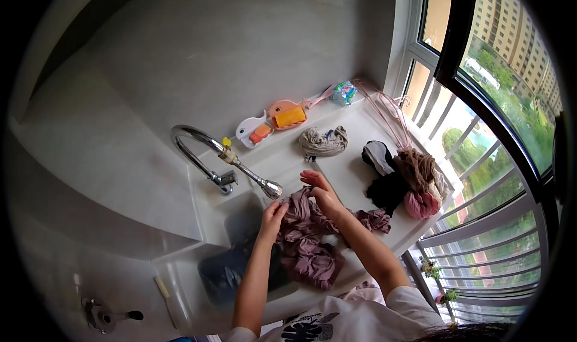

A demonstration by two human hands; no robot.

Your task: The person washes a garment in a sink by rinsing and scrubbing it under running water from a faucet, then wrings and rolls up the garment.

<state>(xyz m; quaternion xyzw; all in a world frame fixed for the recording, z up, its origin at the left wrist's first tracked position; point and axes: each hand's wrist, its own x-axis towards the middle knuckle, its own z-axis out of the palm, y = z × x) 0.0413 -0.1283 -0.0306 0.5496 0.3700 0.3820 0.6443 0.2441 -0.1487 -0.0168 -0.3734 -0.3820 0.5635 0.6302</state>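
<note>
A crumpled mauve garment (pixel 309 261) hangs over the edge of the sink basin, below the faucet head. My left hand (pixel 273 219) is closed, pinching its upper left edge between thumb and fingers. Against its upper right part rests my right hand (pixel 326 196), with fingers stretched out and apart. Part of the cloth trails to the right, under my right forearm. The chrome faucet (pixel 207 141) arches over the basin, its spray head (pixel 272 189) just above my left hand. Dark cloth (pixel 219 270) lies in the basin, partly hidden by my left arm.
On the white counter lie a twisted beige cloth (pixel 324 142), black garments (pixel 384 189), brown cloth (pixel 416 165) and pink cloth (pixel 422 204). Soap holders (pixel 288 118), a plastic packet (pixel 344 93) and pink hangers (pixel 390 117) line the back. A barred window (pixel 475 138) borders the right.
</note>
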